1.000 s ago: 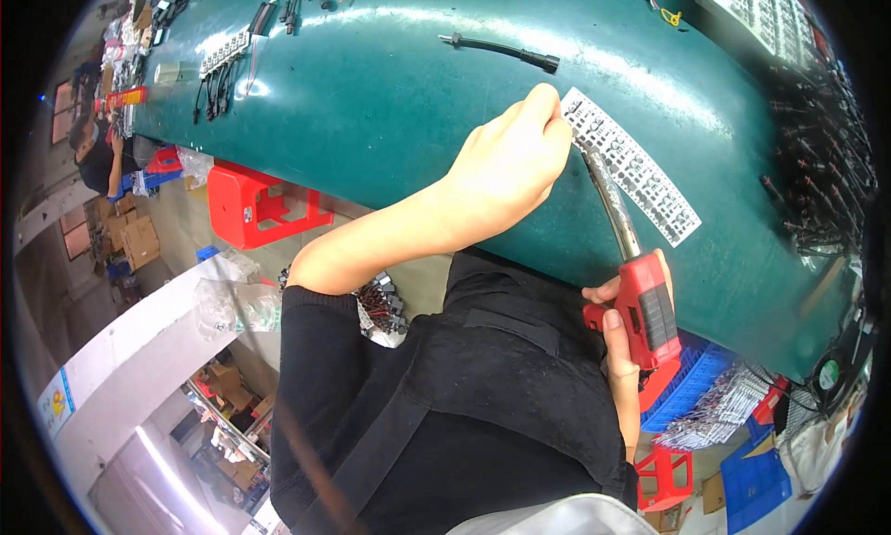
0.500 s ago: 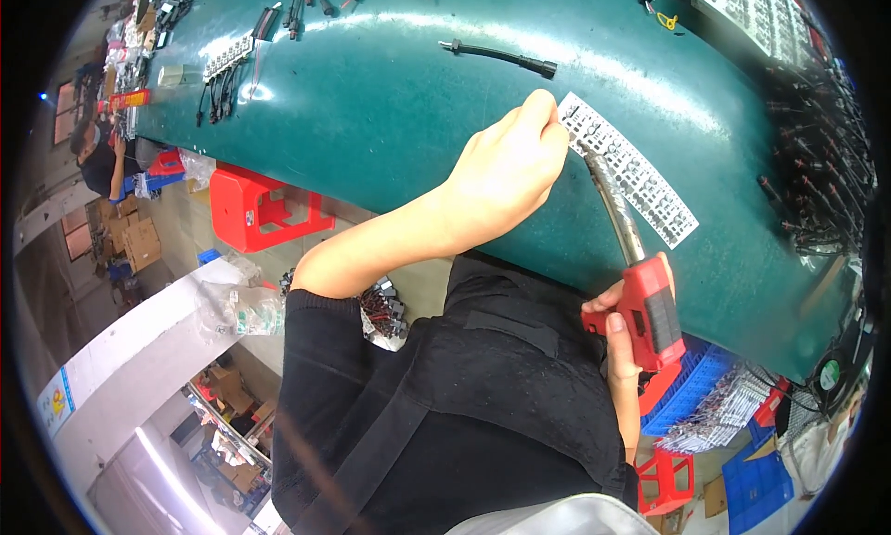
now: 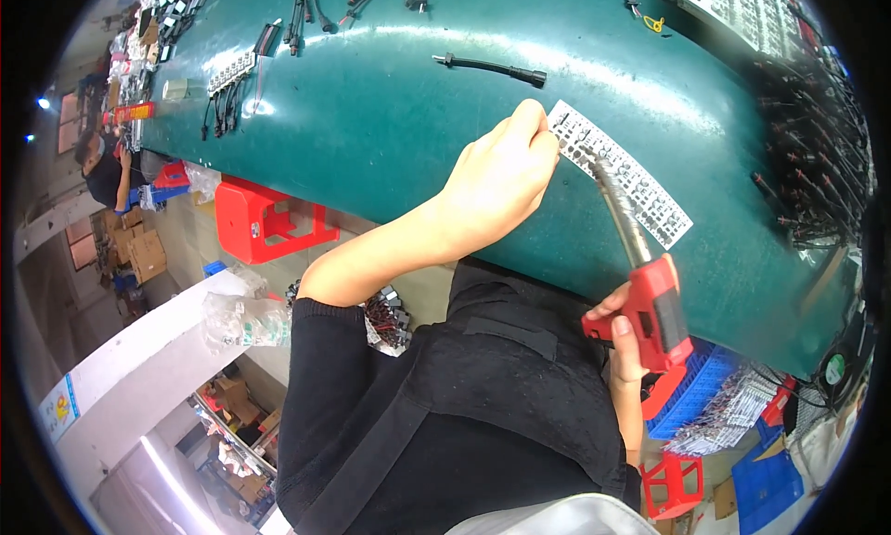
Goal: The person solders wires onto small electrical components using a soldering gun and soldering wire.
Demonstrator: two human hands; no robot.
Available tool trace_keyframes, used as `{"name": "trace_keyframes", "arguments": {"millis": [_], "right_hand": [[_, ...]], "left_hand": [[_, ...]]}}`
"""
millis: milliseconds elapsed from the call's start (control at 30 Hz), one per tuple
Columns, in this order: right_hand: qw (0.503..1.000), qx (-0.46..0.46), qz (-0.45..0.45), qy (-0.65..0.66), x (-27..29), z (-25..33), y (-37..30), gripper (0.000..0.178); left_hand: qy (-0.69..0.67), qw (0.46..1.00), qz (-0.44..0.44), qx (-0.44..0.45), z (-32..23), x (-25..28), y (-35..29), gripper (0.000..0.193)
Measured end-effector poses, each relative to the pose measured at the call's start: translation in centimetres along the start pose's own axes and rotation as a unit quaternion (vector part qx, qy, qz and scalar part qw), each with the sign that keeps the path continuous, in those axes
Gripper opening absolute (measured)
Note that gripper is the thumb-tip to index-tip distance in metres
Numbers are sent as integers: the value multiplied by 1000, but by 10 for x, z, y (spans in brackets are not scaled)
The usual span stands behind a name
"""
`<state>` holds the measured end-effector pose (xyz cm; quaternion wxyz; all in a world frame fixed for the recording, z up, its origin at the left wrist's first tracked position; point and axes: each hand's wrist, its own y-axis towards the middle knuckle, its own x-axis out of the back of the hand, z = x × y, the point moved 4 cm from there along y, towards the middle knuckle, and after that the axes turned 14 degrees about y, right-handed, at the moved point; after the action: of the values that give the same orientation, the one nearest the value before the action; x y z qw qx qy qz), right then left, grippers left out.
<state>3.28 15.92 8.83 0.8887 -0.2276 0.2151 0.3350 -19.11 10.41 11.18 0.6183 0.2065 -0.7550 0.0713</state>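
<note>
A narrow white circuit board panel [image 3: 640, 186] with rows of dark parts lies slantwise on the green table. My left hand [image 3: 501, 171] is at its upper left end, thumb and fingers pressed together; whatever they pinch is hidden. In my right hand [image 3: 626, 348] is a red soldering gun [image 3: 655, 317], gripped round the handle. Its long metal barrel [image 3: 622, 208] slants up to the panel, with the darkened tip over the panel's left part, close to my left fingers. Just beyond my left hand rests a short black cable [image 3: 492, 66] with a connector at each end.
A dense heap of black leads [image 3: 817, 154] covers the table's right side, below a tray of white panels [image 3: 738, 15]. At the far left stands a small panel with wires [image 3: 230, 74]. A red stool [image 3: 251, 221] is beside the table; a person [image 3: 109, 168] sits farther off.
The soldering gun's tip has shifted slightly right along the panel, away from my left fingers. My left hand keeps its place at the panel's end. The whole view has shifted a little.
</note>
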Motion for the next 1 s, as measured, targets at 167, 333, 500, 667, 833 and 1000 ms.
{"name": "trace_keyframes", "arguments": {"millis": [167, 333, 500, 667, 833, 1000], "right_hand": [[996, 76, 14, 50, 5, 19, 16, 78], [991, 86, 3, 104, 4, 22, 27, 56], [992, 81, 15, 99, 6, 22, 29, 56], [991, 90, 43, 93, 17, 15, 27, 80], [988, 110, 33, 107, 15, 16, 26, 80], [985, 116, 30, 124, 15, 16, 22, 79]], "left_hand": [[1, 1000, -1, 1, -1, 3, 0, 10], [-4, 1000, 0, 3, -4, 3, 2, 10], [-27, 999, -2, 28, 1, 6, 1, 11], [-7, 997, -78, -29, 13, 7, 2, 17], [-45, 992, -113, -38, 29, 15, 22, 15], [255, 929, -164, 214, 141, 56, 38, 15]]}}
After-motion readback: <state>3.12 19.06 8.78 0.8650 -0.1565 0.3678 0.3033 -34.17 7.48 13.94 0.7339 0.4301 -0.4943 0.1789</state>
